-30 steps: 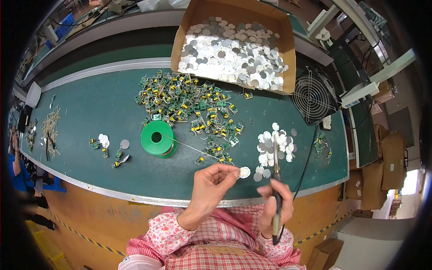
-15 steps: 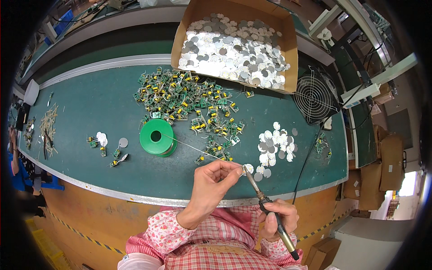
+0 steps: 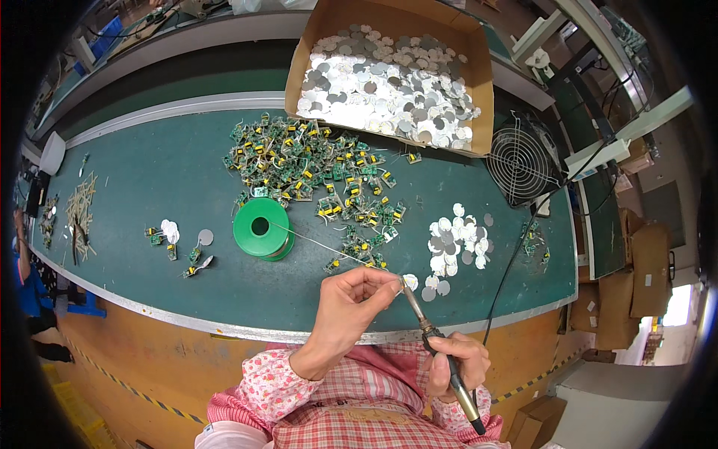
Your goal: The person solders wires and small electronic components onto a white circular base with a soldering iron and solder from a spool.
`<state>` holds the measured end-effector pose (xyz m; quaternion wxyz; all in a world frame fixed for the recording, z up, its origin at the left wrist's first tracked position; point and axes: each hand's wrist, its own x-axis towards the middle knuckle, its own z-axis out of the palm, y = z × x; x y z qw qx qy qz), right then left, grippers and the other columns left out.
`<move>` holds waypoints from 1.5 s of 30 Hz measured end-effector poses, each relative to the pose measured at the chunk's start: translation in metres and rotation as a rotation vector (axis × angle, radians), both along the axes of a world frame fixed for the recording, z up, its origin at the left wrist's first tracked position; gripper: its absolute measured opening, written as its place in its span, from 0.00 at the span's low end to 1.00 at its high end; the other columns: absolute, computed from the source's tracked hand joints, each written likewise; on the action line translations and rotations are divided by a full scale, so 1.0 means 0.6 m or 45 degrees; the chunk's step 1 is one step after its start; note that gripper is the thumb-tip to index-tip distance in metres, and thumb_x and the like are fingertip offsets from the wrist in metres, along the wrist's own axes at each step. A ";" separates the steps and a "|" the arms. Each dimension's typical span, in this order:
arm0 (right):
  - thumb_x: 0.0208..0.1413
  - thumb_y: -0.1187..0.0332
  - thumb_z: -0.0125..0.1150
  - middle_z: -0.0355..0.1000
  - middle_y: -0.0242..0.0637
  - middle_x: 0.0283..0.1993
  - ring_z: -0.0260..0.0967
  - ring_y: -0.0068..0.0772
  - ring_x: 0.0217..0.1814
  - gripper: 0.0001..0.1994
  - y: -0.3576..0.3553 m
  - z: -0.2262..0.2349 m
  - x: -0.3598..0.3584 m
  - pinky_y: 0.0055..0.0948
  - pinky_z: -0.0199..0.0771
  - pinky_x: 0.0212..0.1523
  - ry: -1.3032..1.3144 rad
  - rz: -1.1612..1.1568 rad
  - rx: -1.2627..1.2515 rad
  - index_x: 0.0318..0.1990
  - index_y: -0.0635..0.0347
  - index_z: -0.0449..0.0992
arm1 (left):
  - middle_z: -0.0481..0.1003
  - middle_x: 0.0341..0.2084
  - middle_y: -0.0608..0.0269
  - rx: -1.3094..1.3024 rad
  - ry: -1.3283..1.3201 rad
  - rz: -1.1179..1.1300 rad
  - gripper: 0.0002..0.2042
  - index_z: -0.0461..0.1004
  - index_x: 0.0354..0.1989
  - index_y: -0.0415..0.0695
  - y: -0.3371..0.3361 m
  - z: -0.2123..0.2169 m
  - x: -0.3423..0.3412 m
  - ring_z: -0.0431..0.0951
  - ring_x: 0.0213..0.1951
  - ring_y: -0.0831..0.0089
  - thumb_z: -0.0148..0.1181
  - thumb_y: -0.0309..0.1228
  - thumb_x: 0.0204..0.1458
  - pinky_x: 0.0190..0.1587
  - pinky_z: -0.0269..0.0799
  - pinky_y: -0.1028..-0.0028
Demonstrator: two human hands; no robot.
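Observation:
My left hand (image 3: 342, 310) is closed, thumb and forefinger pinching the end of a thin solder wire (image 3: 327, 247). That wire runs back to a green spool (image 3: 244, 238) standing on the bench. At the fingertips is a small white disc (image 3: 410, 282); whether the fingers also hold it I cannot tell. My right hand (image 3: 462, 359) is wrapped round a soldering iron (image 3: 416, 314), which slants up and to the left with its tip at the disc, close to my left fingertips. Just right of the tip, loose round discs (image 3: 449, 254) lie in a cluster.
A heap of small green circuit boards (image 3: 280, 161) with yellow parts lies beyond the spool. An open cardboard box (image 3: 485, 120) of discs stands behind, beside a fan (image 3: 520, 165). The iron's black cable (image 3: 505, 278) crosses the right side. At far left shows another person's blue sleeve (image 3: 28, 284).
My right hand and the soldering iron have shifted slightly left, and the iron stands a little steeper. My left hand has barely moved.

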<state>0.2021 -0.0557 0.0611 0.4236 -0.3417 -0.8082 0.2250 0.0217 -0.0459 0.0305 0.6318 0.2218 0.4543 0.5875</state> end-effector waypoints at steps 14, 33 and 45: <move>0.52 0.81 0.59 0.75 0.43 0.42 0.74 0.25 0.37 0.15 0.015 -0.032 -0.059 0.23 0.74 0.38 0.453 -0.379 -0.523 0.47 0.64 0.67 | 0.76 0.29 0.65 -0.035 -0.090 -0.101 0.05 0.75 0.37 0.36 -0.021 0.007 0.016 0.74 0.31 0.82 0.59 0.24 0.53 0.35 0.70 0.80; 0.50 0.81 0.61 0.76 0.37 0.39 0.72 0.19 0.36 0.11 0.035 -0.007 -0.008 0.18 0.71 0.35 0.294 -0.119 -0.541 0.42 0.62 0.72 | 0.74 0.31 0.69 0.117 0.466 -0.613 0.04 0.74 0.34 0.37 -0.014 0.019 -0.010 0.71 0.35 0.86 0.60 0.24 0.52 0.38 0.69 0.81; 0.49 0.81 0.62 0.77 0.37 0.38 0.75 0.23 0.35 0.11 0.044 -0.002 -0.002 0.21 0.73 0.35 0.184 -0.060 -0.492 0.41 0.62 0.72 | 0.76 0.24 0.67 0.272 0.629 -0.463 0.07 0.78 0.32 0.40 -0.015 0.001 -0.004 0.66 0.21 0.85 0.64 0.29 0.47 0.24 0.63 0.79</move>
